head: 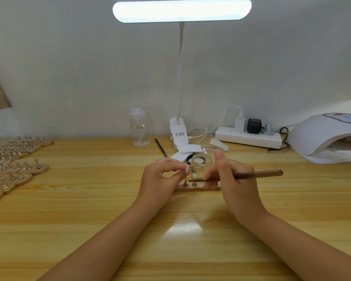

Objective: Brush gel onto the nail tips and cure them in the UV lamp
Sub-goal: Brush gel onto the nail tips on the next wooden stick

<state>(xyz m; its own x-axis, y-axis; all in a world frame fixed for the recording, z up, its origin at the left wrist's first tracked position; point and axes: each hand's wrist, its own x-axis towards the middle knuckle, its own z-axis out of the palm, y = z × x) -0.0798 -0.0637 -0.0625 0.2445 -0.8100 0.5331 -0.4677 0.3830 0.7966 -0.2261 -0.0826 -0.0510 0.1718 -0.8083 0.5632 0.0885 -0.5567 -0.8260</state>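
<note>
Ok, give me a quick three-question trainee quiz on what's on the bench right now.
1. True or false: the right hand holds the brush.
2. The UV lamp sits at which side of the table: A) far left, B) far right, C) centre?
3. Fill in: the left hand pinches a ____ beside the glass jar.

Key: 1 true; 2 B; 3 nail tip.
</note>
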